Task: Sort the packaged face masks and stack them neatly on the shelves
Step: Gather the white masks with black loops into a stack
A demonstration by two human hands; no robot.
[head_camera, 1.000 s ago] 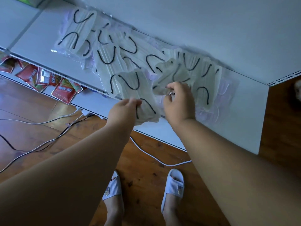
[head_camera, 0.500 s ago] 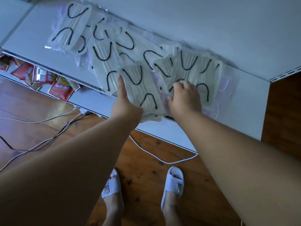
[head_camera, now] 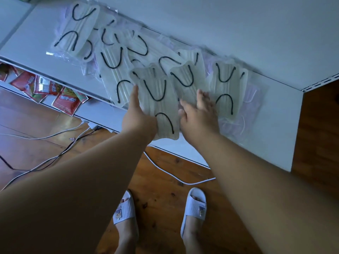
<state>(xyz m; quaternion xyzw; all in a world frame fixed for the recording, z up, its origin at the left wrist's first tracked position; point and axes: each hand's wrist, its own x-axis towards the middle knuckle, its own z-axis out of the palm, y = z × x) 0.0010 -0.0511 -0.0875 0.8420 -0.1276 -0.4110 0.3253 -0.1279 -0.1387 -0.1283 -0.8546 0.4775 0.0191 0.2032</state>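
Note:
Several clear packs of cream face masks with black ear loops (head_camera: 113, 57) lie spread over a white shelf (head_camera: 278, 129). The front pack (head_camera: 161, 105) overhangs the shelf's front edge. My left hand (head_camera: 139, 118) is at its left side, thumb straight along the edge, fingers hidden beneath the pack. Flat on the neighbouring packs to the right lies my right hand (head_camera: 198, 114), fingers spread. Another cream pack (head_camera: 227, 83) lies just right of that hand, over pale purple mask packs (head_camera: 251, 109).
On a lower shelf at the left lie red snack packets (head_camera: 64, 101). White and black cables (head_camera: 55, 134) run across the wooden floor. My feet in white slippers (head_camera: 194, 206) stand close to the shelf. A white back panel (head_camera: 238, 33) rises behind the masks.
My left hand brought the front pack up onto the shelf and straightened its thumb. My right hand let go of a pack and flattened onto the packs.

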